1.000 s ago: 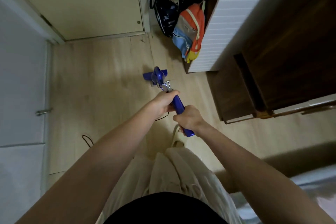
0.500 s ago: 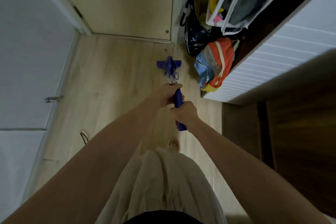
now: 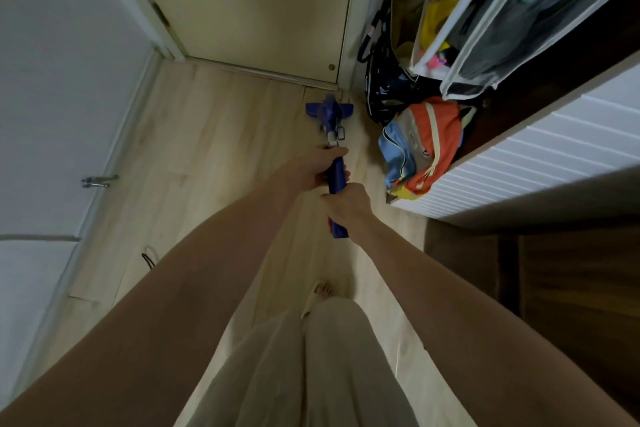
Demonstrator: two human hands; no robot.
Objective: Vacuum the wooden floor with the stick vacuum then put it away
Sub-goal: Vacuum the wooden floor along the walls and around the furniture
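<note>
Pale wooden floor [image 3: 214,163] runs open toward the cream door [image 3: 263,3]. Both hands grip the blue stick vacuum [image 3: 330,118], left hand [image 3: 313,168] ahead of right hand [image 3: 346,206]; its head sits near the door, close beside an orange-blue backpack [image 3: 420,146] against the white slatted cabinet [image 3: 540,152].

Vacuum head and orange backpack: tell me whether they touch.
Apart. The head view shows bare floor between the vacuum head and the orange backpack.

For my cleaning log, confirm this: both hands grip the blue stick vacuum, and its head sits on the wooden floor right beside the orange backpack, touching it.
Not touching. In the head view, both hands, left hand and right hand, grip the blue stick vacuum; its head sits on the wooden floor, but bare floor separates it from the orange backpack.
</note>
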